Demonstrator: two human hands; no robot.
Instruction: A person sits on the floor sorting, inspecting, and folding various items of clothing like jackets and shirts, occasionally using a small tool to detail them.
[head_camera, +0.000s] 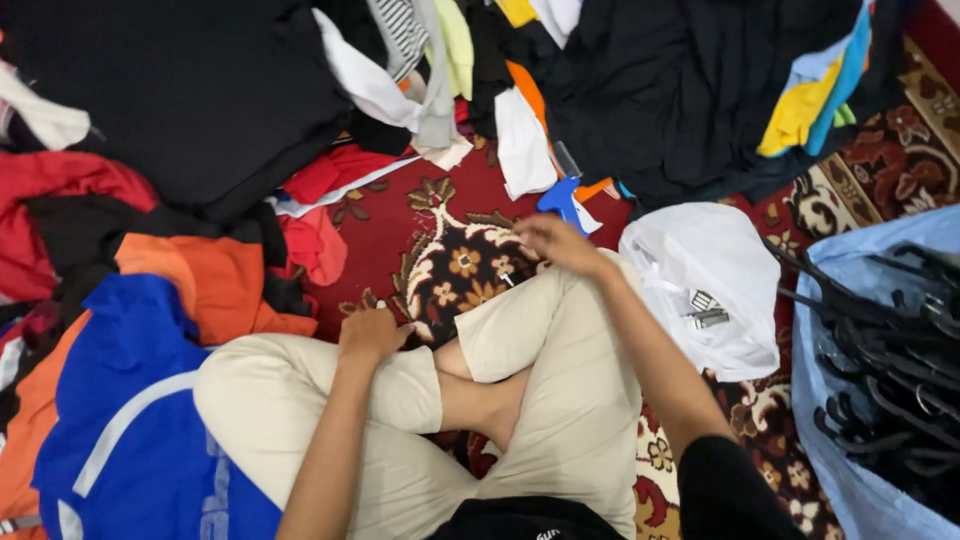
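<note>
Clothes are heaped around a cross-legged sitter on a patterned carpet, with both hands held low at the knees.

At the far left a blue shirt (130, 420) and an orange garment (215, 285) are spread flat within arm's reach, below a red cloth (60, 180) and a large black pile (190, 90). The left hand (372, 335) is rested on the left knee, fingers curled loosely and nothing seen held; a small white speck by its fingertips cannot be made out. The right hand (556, 243) is stretched past the right knee, fingers drawn together, just short of a blue tagging gun (560, 198) lying on the carpet (400, 225); whether something is pinched cannot be told. Further right a white plastic bag (705, 285) is slumped open, and black hangers (890, 350) are gathered in a pale blue sack (850, 470).
</note>
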